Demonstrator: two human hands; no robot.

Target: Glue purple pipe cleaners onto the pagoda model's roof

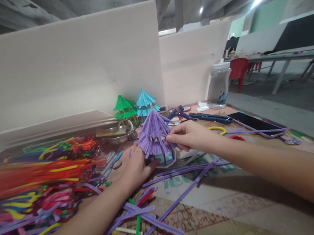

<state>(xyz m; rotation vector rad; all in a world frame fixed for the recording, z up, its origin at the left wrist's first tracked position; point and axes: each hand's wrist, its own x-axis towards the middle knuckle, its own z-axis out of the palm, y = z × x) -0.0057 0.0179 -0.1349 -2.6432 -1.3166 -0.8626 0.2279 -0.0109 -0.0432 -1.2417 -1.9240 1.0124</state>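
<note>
A small pagoda model (155,131) with two tiers of purple pipe-cleaner roof stands upright in front of me. My left hand (133,167) is closed round its base from the left, the thumb low at the front and the other fingers partly hidden behind it. From the right, my right hand (188,134) pinches at the edge of the lower purple roof; whatever lies between the fingertips is too small to make out. Loose purple pipe cleaners (183,171) lie on the table just below the model. Scissors with a yellow handle (217,129) rest partly beneath my right forearm.
Behind stand a green pagoda model (124,108) and a blue one (144,102). Colourful pipe cleaners (29,175) are heaped at left. A glue gun (178,113), a utility knife (210,117), a phone (255,124) and a water bottle (218,86) are to the right.
</note>
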